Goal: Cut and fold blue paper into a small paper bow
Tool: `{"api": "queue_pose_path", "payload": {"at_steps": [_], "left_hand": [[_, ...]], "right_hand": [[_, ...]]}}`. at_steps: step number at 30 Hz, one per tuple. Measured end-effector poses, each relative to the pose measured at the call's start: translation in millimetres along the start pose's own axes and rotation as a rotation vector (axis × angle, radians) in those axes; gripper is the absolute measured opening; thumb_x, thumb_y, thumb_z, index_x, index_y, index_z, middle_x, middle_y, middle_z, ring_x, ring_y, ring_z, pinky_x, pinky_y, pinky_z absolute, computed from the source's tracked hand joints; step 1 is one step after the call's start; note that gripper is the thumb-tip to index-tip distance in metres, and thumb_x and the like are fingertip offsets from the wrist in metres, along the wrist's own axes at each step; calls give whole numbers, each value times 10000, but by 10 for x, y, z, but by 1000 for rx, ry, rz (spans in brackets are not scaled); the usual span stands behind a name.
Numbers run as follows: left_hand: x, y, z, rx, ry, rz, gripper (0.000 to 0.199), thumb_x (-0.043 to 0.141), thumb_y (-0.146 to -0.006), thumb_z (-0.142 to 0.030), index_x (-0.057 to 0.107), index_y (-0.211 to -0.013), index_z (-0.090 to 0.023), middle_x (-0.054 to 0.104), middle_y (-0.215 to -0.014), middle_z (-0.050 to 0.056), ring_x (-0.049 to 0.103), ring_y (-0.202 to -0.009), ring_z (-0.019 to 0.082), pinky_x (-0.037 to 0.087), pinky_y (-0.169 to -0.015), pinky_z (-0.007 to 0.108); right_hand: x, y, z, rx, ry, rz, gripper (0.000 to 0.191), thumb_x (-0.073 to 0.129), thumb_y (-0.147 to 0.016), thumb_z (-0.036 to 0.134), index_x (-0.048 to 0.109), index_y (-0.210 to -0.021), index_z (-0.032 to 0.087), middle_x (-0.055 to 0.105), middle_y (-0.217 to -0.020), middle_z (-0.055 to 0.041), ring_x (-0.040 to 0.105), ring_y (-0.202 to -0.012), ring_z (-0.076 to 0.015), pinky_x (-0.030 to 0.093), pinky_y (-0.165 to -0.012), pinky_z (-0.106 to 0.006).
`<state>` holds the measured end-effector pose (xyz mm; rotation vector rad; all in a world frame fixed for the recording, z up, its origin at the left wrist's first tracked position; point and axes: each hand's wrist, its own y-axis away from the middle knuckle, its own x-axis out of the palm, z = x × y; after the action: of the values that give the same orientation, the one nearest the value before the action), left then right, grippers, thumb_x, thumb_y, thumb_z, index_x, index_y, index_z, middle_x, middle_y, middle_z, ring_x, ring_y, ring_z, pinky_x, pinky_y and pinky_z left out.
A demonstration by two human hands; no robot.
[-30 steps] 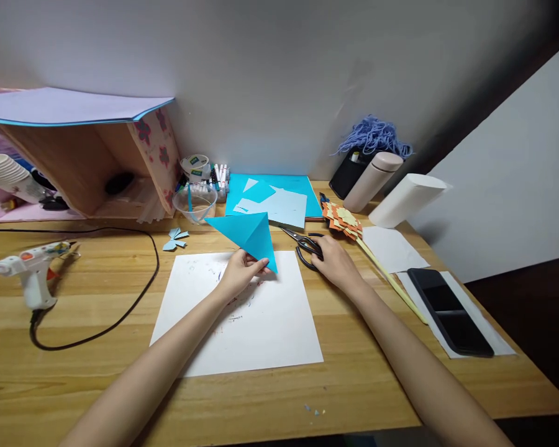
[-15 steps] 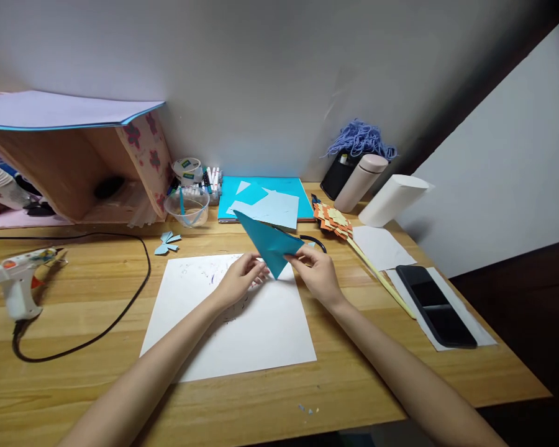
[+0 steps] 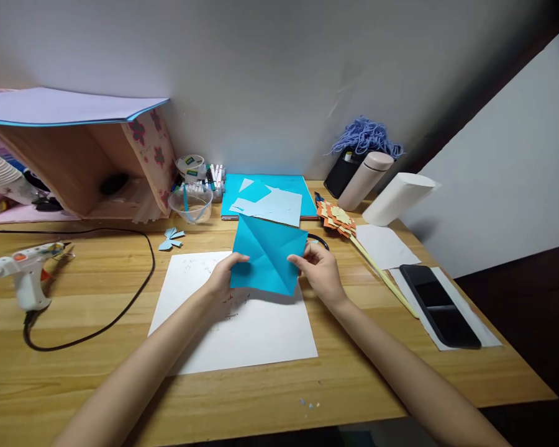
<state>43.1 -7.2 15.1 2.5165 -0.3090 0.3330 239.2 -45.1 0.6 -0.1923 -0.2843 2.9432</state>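
A square of blue paper with diagonal creases is held up, unfolded, between both hands. My left hand pinches its left edge, thumb on the front and fingers hidden behind. On the right edge my right hand grips it the same way. Beneath lies a large white sheet with small dark marks on it. Behind the square, more blue and pale paper pieces rest on a blue folder. A black curved handle shows partly beside my right hand.
At left sit a glue gun with its black cord and a small cut light-blue paper shape. A clear tub stands near markers. To the right are a paper flower, a phone, a bottle and a white roll.
The blue paper has gone from a folded triangle to an opened square. My left hand, which was beside the paper, now grips its left edge; my right hand still holds the right side.
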Motion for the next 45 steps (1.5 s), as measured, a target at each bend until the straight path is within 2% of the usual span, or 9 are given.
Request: {"api": "queue_pose_path", "payload": {"at_steps": [3,5,9,12,16,21,31,42,45], "left_hand": [[-106,21,-38,-122,58,14,201,618,-619,-195,579,-808,-139,638,-672,53,595,-589,200,482,-527,305],[-193,34,-46,-162,34,38,152,607,-636,-189,566,-774,-140,610,-596,45,564,-510,178,451,-460,279],[-386,40,-11,-178,-33,42,111,583,-663,-199,549,-745,-132,576,-538,38,515,-433,154,396,-384,250],[-493,32,32,-191,1,83,183,575,-666,-188,568,-832,-112,624,-642,66,571,-518,178,462,-454,284],[-541,24,69,-213,45,114,224,578,-675,-179,582,-883,-96,632,-653,71,600,-559,198,500,-512,322],[-519,37,70,-227,143,155,177,587,-673,-126,611,-843,-84,666,-682,75,623,-582,174,519,-586,289],[-517,48,58,-219,172,202,288,613,-729,-218,635,-989,-95,700,-935,118,669,-763,213,530,-714,314],[-507,44,79,-182,123,203,335,622,-737,-211,601,-1058,-118,700,-938,116,670,-781,230,520,-762,348],[-503,42,92,-148,89,159,278,631,-750,-258,616,-993,-125,699,-859,92,657,-707,193,523,-675,299]], "right_hand": [[-14,-62,-70,162,-153,85,303,700,-687,423,506,-764,204,541,-616,31,529,-559,-123,438,-530,-247],[-3,-72,-108,209,-188,135,404,693,-699,393,497,-1009,223,559,-643,39,545,-553,-126,459,-537,-257],[16,-29,-117,86,-124,221,536,577,-801,283,353,-1287,312,543,-763,29,548,-560,-109,496,-556,-268],[-15,4,-94,-79,137,452,334,447,-849,178,564,-1143,285,569,-877,-29,573,-743,-142,506,-676,-298],[-51,15,-119,-262,383,613,381,444,-812,82,616,-1095,269,613,-974,-43,568,-896,-173,469,-804,-332],[-26,18,-204,-303,366,571,279,585,-788,166,635,-1046,258,649,-983,-34,587,-901,-171,471,-804,-309],[0,32,-289,-116,207,535,138,658,-739,223,694,-871,243,666,-882,-37,625,-808,-180,494,-753,-315],[3,13,-313,-70,104,540,93,617,-708,119,631,-743,204,523,-785,-14,523,-757,-142,436,-673,-257],[15,0,-308,-64,70,527,83,579,-732,125,608,-747,202,486,-779,-8,501,-751,-136,420,-671,-249]]}}
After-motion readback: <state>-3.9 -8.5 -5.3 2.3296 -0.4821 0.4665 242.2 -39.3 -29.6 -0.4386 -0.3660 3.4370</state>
